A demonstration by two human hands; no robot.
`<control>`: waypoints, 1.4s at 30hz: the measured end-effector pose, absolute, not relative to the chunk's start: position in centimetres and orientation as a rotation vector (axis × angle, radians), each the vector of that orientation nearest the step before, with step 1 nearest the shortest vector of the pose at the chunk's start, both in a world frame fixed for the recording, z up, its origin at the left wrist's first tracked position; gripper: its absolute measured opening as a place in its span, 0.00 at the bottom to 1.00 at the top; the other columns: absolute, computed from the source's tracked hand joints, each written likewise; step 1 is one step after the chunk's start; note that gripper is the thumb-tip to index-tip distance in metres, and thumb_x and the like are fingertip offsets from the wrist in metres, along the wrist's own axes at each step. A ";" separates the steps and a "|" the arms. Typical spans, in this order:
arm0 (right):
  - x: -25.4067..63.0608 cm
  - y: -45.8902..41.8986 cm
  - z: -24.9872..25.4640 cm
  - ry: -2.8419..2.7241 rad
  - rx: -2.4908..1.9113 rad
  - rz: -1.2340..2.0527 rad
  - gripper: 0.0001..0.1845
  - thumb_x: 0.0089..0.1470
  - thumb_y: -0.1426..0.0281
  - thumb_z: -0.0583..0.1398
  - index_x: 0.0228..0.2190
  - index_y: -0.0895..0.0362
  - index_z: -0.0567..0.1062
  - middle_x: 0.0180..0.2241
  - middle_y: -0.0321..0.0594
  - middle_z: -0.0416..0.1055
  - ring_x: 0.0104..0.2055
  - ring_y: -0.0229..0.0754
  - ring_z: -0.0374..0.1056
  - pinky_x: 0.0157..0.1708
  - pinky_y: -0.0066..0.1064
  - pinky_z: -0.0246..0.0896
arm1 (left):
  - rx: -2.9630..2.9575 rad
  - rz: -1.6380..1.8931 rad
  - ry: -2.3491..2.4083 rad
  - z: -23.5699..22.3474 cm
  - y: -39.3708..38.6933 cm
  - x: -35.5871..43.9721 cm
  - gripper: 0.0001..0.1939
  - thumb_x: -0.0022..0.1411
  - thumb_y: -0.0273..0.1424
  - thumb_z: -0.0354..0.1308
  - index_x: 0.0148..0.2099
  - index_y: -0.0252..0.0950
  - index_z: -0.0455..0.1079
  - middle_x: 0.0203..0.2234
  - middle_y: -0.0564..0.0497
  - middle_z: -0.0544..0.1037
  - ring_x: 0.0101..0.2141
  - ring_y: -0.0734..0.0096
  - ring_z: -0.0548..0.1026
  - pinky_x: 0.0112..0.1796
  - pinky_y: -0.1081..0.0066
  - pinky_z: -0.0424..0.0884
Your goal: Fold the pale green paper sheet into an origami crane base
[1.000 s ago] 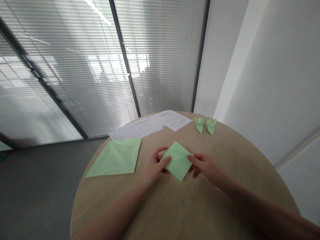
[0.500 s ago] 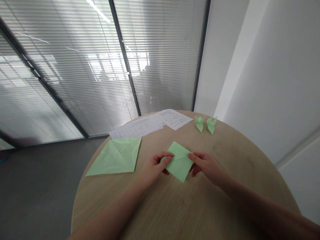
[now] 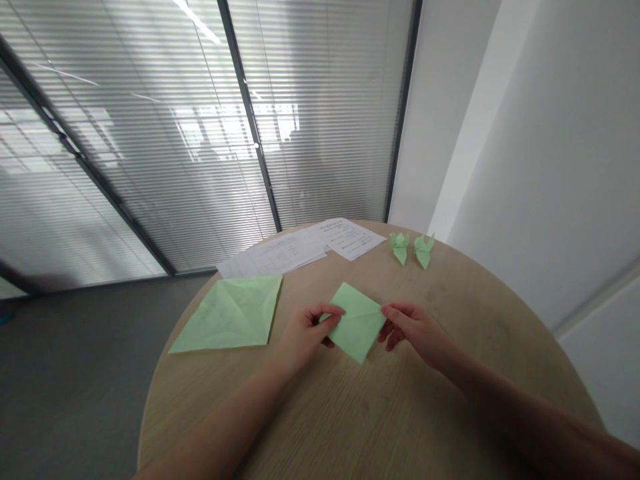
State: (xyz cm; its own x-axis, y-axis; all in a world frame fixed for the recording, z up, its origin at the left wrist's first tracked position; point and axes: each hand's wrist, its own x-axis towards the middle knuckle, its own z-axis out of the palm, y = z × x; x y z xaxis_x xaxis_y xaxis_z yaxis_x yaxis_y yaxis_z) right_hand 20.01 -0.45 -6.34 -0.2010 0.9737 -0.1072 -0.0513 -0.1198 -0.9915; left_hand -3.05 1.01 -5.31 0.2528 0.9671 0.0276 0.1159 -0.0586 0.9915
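Note:
Between my hands is a folded square of light green paper (image 3: 357,325), turned like a diamond with a crease running across its middle. My left hand (image 3: 314,328) pinches its left corner between thumb and fingers. At the right corner, my right hand (image 3: 404,325) grips the tip, its thumb and index finger together and the other fingers curled below. A larger creased green sheet (image 3: 235,313) lies flat on the table to the left of my left hand.
Two small folded green paper figures (image 3: 399,248) stand at the back right of the round wooden table (image 3: 380,427). Printed white sheets (image 3: 295,250) overlap along its far edge. Beyond are a glass partition with blinds (image 3: 320,133) and a white wall (image 3: 565,147).
The folded paper has shifted slightly left. My right thumb has slid outward to the very corner, so more of the paper's right side shows.

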 end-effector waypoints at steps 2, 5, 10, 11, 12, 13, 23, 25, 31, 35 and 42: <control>20.1 -0.3 -6.2 -1.251 -1.162 1.428 0.31 0.45 0.45 0.64 0.34 0.62 0.74 0.25 0.40 0.71 0.25 0.38 0.70 0.21 0.28 0.66 | 1.431 0.991 1.096 -5.3 1.0 -3.1 0.14 0.54 0.37 0.63 0.39 0.32 0.77 0.26 0.53 0.73 0.22 0.77 0.69 0.23 0.74 0.72; 20.4 -0.1 -6.0 -1.179 -1.162 1.383 0.33 0.50 0.46 0.62 0.47 0.59 0.72 0.30 0.40 0.72 0.25 0.37 0.69 0.21 0.28 0.66 | 1.411 1.012 1.130 -5.2 1.0 -3.2 0.17 0.55 0.38 0.62 0.43 0.31 0.77 0.26 0.52 0.72 0.24 0.75 0.69 0.24 0.73 0.73; 20.2 -0.2 -6.1 -1.154 -1.171 1.531 0.38 0.53 0.52 0.64 0.59 0.54 0.60 0.38 0.45 0.73 0.33 0.41 0.72 0.25 0.30 0.69 | 1.515 1.048 1.143 -5.0 0.7 -3.2 0.27 0.62 0.40 0.58 0.60 0.32 0.70 0.30 0.50 0.74 0.27 0.73 0.70 0.30 0.68 0.76; 20.1 -0.3 -6.2 -1.156 -1.158 1.581 0.40 0.51 0.53 0.65 0.60 0.53 0.59 0.40 0.46 0.74 0.36 0.43 0.73 0.27 0.31 0.70 | 1.567 1.032 1.132 -5.0 0.5 -3.2 0.29 0.63 0.40 0.57 0.63 0.33 0.67 0.33 0.49 0.75 0.28 0.73 0.70 0.32 0.67 0.76; 19.8 -0.4 -6.4 -1.153 -1.132 1.626 0.41 0.50 0.54 0.67 0.59 0.53 0.59 0.41 0.47 0.74 0.38 0.44 0.73 0.29 0.31 0.70 | 1.623 1.008 1.118 -5.0 0.3 -3.1 0.30 0.64 0.40 0.56 0.66 0.35 0.63 0.38 0.48 0.76 0.28 0.73 0.71 0.34 0.67 0.76; 19.6 -0.6 -6.5 -1.146 -1.096 1.665 0.41 0.48 0.54 0.68 0.58 0.54 0.61 0.43 0.47 0.73 0.40 0.44 0.73 0.30 0.31 0.71 | 1.679 0.972 1.102 -5.0 -0.1 -3.1 0.32 0.65 0.39 0.55 0.68 0.37 0.59 0.44 0.45 0.75 0.28 0.74 0.72 0.35 0.67 0.75; 19.3 -0.2 -7.1 -0.922 -0.958 1.655 0.25 0.43 0.56 0.72 0.37 0.58 0.72 0.37 0.41 0.70 0.37 0.37 0.68 0.26 0.23 0.62 | 2.053 0.606 1.040 -4.5 -2.5 -2.4 0.42 0.66 0.38 0.57 0.74 0.44 0.39 0.68 0.39 0.56 0.45 0.61 0.76 0.46 0.58 0.74; 19.2 -0.2 -7.2 -0.944 -0.960 1.650 0.26 0.43 0.56 0.72 0.38 0.58 0.73 0.38 0.42 0.71 0.37 0.38 0.68 0.26 0.24 0.62 | 2.102 0.588 1.025 -4.4 -2.5 -2.4 0.42 0.66 0.38 0.57 0.74 0.44 0.39 0.68 0.40 0.55 0.49 0.57 0.74 0.51 0.55 0.72; 18.4 -0.8 -7.1 -1.133 -1.097 1.568 0.26 0.43 0.55 0.70 0.38 0.61 0.75 0.34 0.43 0.72 0.34 0.39 0.68 0.22 0.24 0.60 | 2.187 0.532 0.941 -4.1 -3.0 -2.3 0.44 0.65 0.38 0.59 0.74 0.44 0.38 0.70 0.44 0.52 0.66 0.52 0.56 0.63 0.51 0.58; 18.3 -0.8 -6.8 -1.136 -1.149 1.526 0.23 0.43 0.57 0.67 0.37 0.61 0.74 0.31 0.41 0.70 0.31 0.38 0.68 0.19 0.24 0.59 | 2.064 0.669 0.892 -4.6 -2.7 -2.2 0.41 0.66 0.36 0.57 0.74 0.47 0.40 0.70 0.45 0.51 0.65 0.53 0.58 0.60 0.53 0.64; 20.2 -0.6 -6.6 -1.444 -1.255 1.721 0.13 0.45 0.64 0.59 0.32 0.60 0.70 0.23 0.37 0.71 0.16 0.31 0.61 0.13 0.21 0.54 | 1.372 1.088 0.798 -4.9 -0.4 -2.5 0.48 0.60 0.40 0.65 0.73 0.44 0.40 0.61 0.34 0.66 0.46 0.60 0.76 0.45 0.60 0.73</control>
